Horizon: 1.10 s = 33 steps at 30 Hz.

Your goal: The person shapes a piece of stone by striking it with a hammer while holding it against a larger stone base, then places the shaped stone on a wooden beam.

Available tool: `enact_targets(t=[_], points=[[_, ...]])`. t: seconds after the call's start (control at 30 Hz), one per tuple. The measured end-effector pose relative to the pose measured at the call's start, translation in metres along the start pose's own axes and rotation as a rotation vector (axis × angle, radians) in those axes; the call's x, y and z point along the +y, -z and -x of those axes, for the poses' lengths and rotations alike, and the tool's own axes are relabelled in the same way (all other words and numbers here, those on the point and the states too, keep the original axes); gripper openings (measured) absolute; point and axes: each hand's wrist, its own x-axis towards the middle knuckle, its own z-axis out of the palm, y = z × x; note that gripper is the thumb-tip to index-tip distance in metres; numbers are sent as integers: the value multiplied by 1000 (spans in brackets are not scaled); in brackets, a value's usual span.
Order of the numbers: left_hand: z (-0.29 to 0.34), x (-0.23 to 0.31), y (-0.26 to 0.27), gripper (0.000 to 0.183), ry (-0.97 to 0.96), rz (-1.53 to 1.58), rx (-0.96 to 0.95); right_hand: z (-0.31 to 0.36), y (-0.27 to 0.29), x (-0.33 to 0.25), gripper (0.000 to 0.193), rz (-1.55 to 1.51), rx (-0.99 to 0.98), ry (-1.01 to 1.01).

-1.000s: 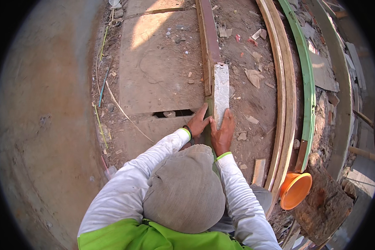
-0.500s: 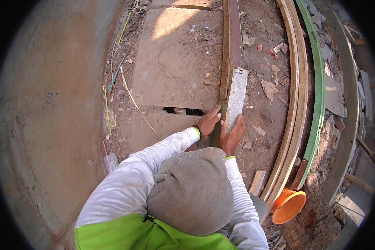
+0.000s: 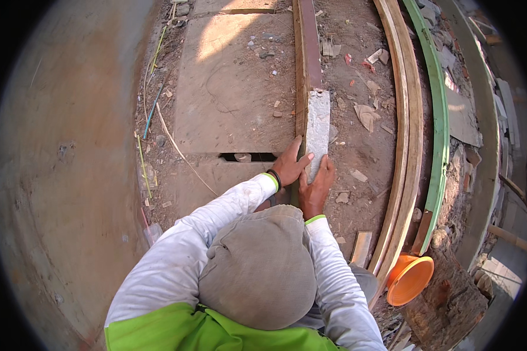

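A long wooden beam (image 3: 300,70) with a maroon top face runs away from me along the ground. On its near part lies a flat, silver-grey strip (image 3: 318,114) with a rough surface; I cannot tell its material. My left hand (image 3: 290,164) grips the beam's left edge beside the strip, its thumb reaching over toward the strip. Just nearer, my right hand (image 3: 317,187) is closed around the strip's near end, with thumb on the left and fingers on the right. The beam's nearest end is hidden behind a grey cap (image 3: 257,266).
Two long timber lengths (image 3: 413,117) and a green-painted beam (image 3: 442,134) lie to the right. An orange cone-shaped container (image 3: 410,281) sits by their near ends. Concrete slabs (image 3: 234,99) with a dark gap (image 3: 263,157) lie left; a smooth wall (image 3: 70,175) rises beyond.
My left hand has shifted onto the strip's left edge, its thumb now nearer the right hand. The right hand still holds the strip. The whole view has shifted slightly.
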Motion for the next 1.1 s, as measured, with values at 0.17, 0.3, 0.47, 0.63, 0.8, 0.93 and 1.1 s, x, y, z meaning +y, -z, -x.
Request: enact_targets(t=[0.17,0.3,0.47,0.63,0.8,0.93,1.1], points=[[-51,-2,23,66,-19,167,129,0,15,-6,85,-64,-55,-67],[-109,3,58,61,-286,-110,292,17,22,-13,89,-141,-97,-191],[-153,22,81,60,-357,-283,29,29,20,-14,85,-143,-103,-211],[-143,40,82,65,-190,-180,-85,30,19,-3,79,-147,-92,-275],[-138,29,83,71,-271,-225,-49,40,21,-10,77,-131,-118,-258],[-134,35,81,73,-278,-241,-80,41,18,-4,77,-128,-102,-254],[-135,27,79,69,-288,-220,-58,43,15,-4,78,-138,-92,-235]])
